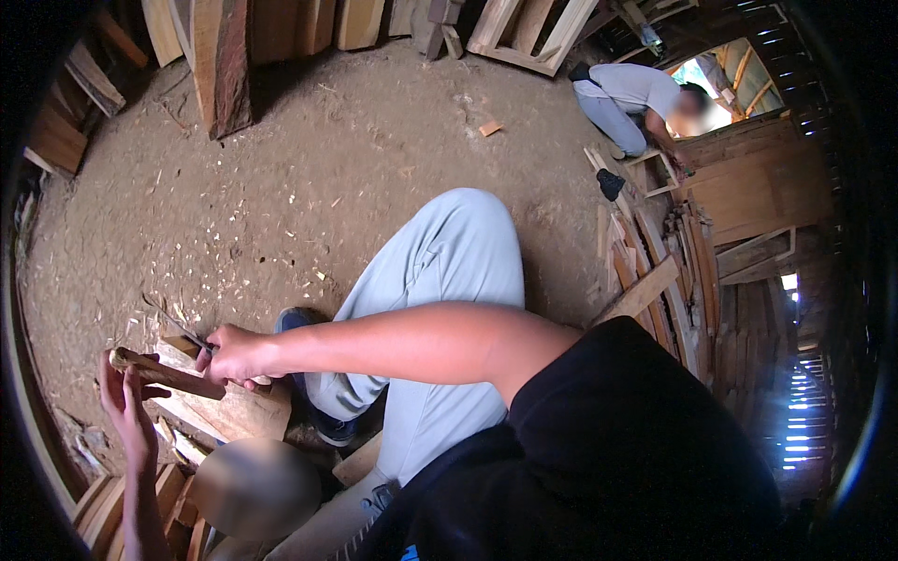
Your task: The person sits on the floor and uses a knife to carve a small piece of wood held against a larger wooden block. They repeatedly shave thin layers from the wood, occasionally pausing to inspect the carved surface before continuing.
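- Low on the left, much is cut off: a blurred patch hides whatever lies below the wood block [220, 411], and the dark rim swallows the stacked planks [112, 510] at the corner.
- Across the frame, the person's black sleeve [617, 449] and grey trouser leg [440, 271] cover most of the dirt floor [309, 168].
- Far off at the upper right, another person [631, 98] crouches by a wooden frame [762, 182].
- Right hand [238, 355] is closed around a thin dark tool [173, 327]; its tip is hard to make out.
- Left hand [126, 407], fingers open, rests against a wooden stick [168, 374] lying across the block, between both hands.
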A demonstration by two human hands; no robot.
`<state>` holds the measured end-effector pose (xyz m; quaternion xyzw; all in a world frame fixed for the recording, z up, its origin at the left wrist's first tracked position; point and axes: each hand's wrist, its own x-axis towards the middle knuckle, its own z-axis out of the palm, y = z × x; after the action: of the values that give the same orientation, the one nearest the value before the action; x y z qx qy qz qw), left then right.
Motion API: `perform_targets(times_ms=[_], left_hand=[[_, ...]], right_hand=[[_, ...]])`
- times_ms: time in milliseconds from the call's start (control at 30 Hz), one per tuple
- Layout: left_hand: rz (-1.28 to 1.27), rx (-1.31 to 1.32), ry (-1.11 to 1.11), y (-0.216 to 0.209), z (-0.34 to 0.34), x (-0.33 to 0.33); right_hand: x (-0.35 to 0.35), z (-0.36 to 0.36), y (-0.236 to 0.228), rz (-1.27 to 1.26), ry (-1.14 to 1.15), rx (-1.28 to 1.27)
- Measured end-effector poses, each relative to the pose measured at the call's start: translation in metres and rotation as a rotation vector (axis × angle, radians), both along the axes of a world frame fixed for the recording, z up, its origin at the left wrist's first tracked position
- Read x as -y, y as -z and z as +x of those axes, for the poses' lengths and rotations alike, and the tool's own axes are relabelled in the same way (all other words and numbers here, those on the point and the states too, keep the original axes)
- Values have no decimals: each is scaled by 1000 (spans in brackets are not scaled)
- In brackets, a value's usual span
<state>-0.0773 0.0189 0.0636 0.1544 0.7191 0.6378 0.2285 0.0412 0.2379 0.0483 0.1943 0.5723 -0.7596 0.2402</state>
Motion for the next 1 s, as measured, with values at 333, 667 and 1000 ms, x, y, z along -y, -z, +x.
perform_targets(times_ms=[333, 667, 1000], left_hand=[[8, -52, -94, -9, 1, -8], [-130, -6, 79, -39, 6, -25], [-511, 221, 317, -9, -18, -7]], right_hand=[[1, 2, -1, 38, -50, 15], [-1, -1, 18, 615, 262, -237], [-11, 1, 27, 777, 242, -241]])
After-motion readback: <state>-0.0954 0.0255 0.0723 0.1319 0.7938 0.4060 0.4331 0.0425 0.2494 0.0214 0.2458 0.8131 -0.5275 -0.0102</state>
